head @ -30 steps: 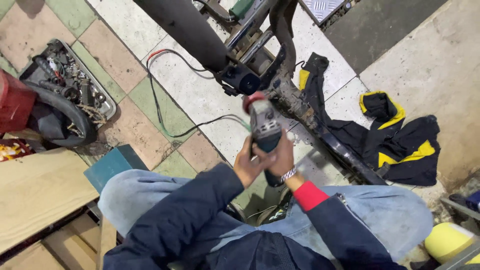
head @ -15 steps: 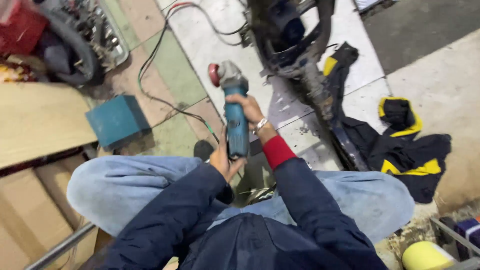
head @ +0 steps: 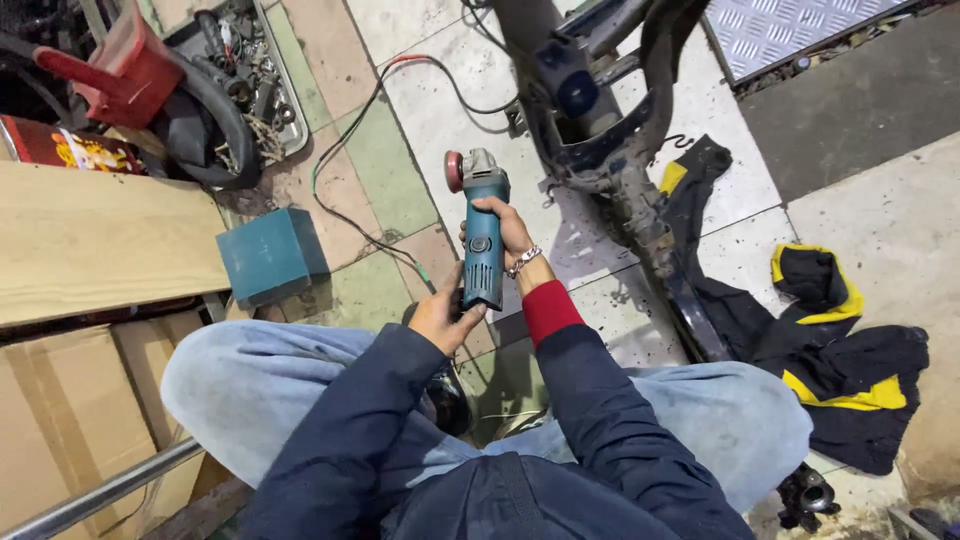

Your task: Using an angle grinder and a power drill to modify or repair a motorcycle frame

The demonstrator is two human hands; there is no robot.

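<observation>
I hold a teal angle grinder (head: 482, 235) with a red disc at its far end, upright above the tiled floor. My right hand (head: 510, 232) wraps its body from the right, a bracelet on the wrist. My left hand (head: 442, 315) grips its rear end near the cord. A dark blue metal frame (head: 610, 150) lies on the floor just right of the grinder's head. My knees in blue jeans spread out below.
A teal box (head: 268, 256) sits left of the grinder. A tray of metal parts (head: 250, 80), a rubber tube and a red container stand at the upper left. Wooden board and cardboard at left. A black-and-yellow cloth (head: 830, 340) lies right. A cable (head: 370, 160) runs across the tiles.
The grinder has come off the metal frame and moved left and toward me. My view has shifted, so the frame now lies further up and right.
</observation>
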